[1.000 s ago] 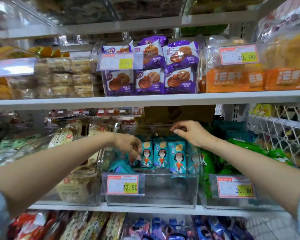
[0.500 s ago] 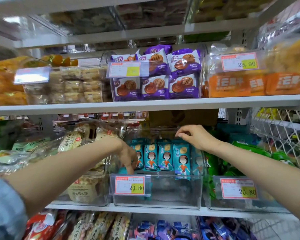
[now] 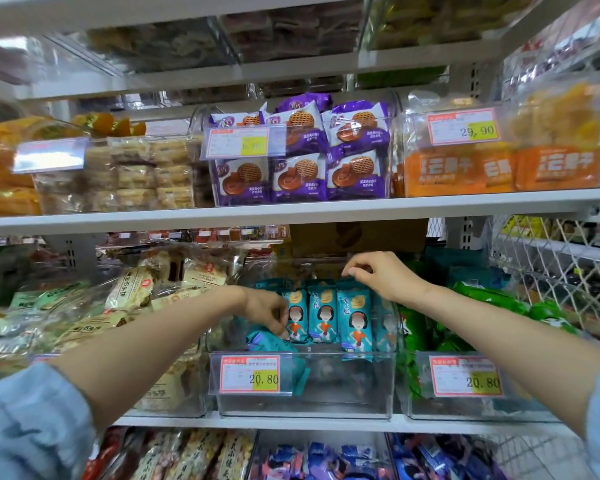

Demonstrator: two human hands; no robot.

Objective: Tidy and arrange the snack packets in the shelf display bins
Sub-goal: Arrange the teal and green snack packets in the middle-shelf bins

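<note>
Dropping low, my left hand (image 3: 265,311) has gone from the tops of the teal packets (image 3: 323,315) in the clear bin (image 3: 305,408) to a fallen packet (image 3: 269,341), its grip hidden so I cannot tell, while my right hand (image 3: 383,277) keeps its grip pinched on the row's top, so I think that one gets stood up next.

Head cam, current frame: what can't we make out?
All head view.
- Left hand: its own fingers hide whether it pinches a teal packet.
- Right hand: fingertips curl over the packets; gripping one or the bin, unclear.
- Fallen packet: lower part behind the price tag.
- Top-shelf bins: contents blurred.
- Upper-left tag: glare wipes the print.
</note>
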